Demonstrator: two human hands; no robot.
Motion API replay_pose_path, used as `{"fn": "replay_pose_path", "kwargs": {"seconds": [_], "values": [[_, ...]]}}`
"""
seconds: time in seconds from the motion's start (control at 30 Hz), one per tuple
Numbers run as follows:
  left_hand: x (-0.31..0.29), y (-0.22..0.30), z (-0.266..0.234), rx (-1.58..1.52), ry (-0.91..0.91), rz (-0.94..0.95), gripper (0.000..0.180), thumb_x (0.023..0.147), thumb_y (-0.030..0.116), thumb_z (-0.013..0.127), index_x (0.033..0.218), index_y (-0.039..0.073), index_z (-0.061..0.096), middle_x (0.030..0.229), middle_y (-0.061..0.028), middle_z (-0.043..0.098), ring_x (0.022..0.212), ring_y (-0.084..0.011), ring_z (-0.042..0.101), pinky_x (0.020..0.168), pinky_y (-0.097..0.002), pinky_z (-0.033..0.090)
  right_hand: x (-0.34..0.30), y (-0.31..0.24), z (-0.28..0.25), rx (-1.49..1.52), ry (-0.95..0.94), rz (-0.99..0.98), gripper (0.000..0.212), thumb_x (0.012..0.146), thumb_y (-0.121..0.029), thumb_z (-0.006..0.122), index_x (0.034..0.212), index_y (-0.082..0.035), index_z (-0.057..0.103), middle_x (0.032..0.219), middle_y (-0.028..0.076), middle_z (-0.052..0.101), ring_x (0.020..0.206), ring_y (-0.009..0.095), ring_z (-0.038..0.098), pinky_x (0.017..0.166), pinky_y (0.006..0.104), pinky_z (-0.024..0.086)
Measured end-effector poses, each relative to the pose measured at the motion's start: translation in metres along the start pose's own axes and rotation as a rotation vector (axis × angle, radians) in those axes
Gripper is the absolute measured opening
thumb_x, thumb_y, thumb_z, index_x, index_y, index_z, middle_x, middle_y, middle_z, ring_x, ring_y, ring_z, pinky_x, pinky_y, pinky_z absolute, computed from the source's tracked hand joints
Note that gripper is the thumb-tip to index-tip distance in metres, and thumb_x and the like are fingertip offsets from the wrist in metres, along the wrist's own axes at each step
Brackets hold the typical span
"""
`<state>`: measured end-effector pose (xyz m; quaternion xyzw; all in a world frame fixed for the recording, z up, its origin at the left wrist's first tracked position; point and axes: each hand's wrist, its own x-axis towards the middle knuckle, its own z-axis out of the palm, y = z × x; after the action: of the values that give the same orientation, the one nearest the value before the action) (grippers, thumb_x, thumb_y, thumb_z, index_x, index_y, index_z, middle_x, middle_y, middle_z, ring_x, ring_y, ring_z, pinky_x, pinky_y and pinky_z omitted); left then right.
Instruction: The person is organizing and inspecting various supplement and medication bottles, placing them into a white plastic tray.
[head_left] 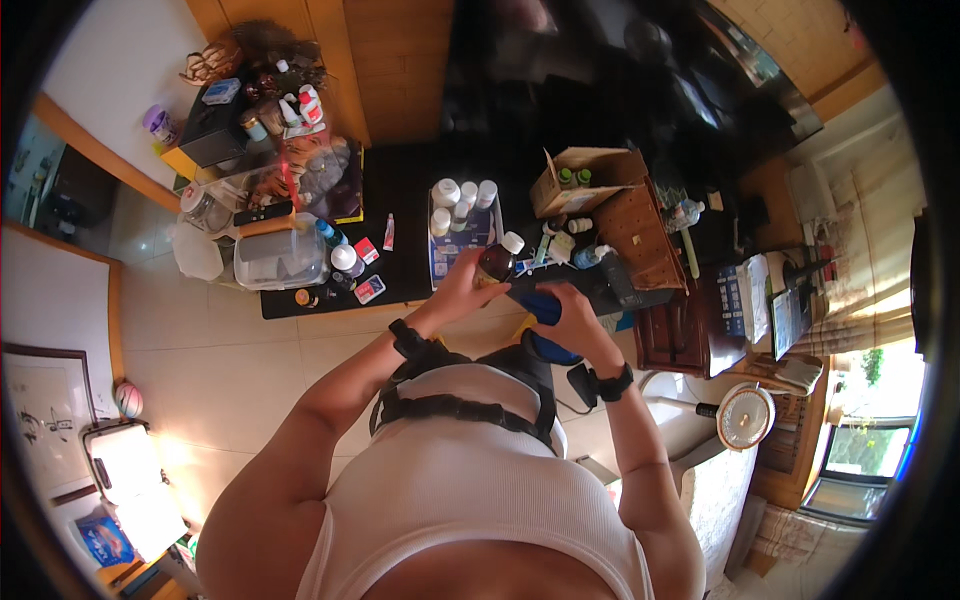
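Note:
My left hand [462,290] is closed round a dark brown bottle [496,263] with a white cap, held slightly tilted at the near edge of the black table. My right hand [577,325] is a little to the right, its fingers curved and apart, with fingertips pointing toward the bottle. Something blue [541,305] shows between its thumb and fingers; I cannot tell whether the hand touches it. Just beyond the bottle lies a shallow blue-and-white tray [437,270] with several white bottles [464,203] standing at its far end.
An open cardboard box [602,192] with green-capped bottles stands back right, with small bottles and tubes before it. Left on the black table [405,215] are a clear plastic container [283,262], small boxes [370,289] and a tube [389,232]. A white fan [745,416] stands at right.

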<state>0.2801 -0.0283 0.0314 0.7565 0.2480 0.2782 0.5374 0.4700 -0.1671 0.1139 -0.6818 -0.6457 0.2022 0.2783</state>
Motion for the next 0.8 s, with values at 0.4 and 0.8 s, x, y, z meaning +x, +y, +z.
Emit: {"fn": "replay_pose_path", "kwargs": {"seconds": [0.4,0.8], "values": [[0.004,0.011,-0.017,-0.52,-0.054,-0.327,0.059,0.099,0.041,0.053,0.14,0.002,0.036,0.129,-0.0104,0.052,0.115,-0.0165,0.052,0.095,-0.03,0.043,0.027,-0.053,-0.006,-0.007,0.395,-0.092,0.042,0.079,0.006,0.061,0.119,-0.007,0.063,0.118,0.014,0.057,0.106,0.038,0.055,0.091,0.0406,0.047],[-0.01,0.011,0.015,-0.754,-0.031,-0.244,0.046,0.106,0.038,0.038,0.14,0.007,0.039,0.129,-0.0031,0.054,0.114,-0.0117,0.055,0.099,-0.031,0.045,0.0,-0.054,0.027,-0.098,0.364,-0.094,0.06,0.073,0.008,0.059,0.13,-0.011,0.06,0.136,0.01,0.056,0.089,0.032,0.055,0.085,0.0374,0.049]]}}
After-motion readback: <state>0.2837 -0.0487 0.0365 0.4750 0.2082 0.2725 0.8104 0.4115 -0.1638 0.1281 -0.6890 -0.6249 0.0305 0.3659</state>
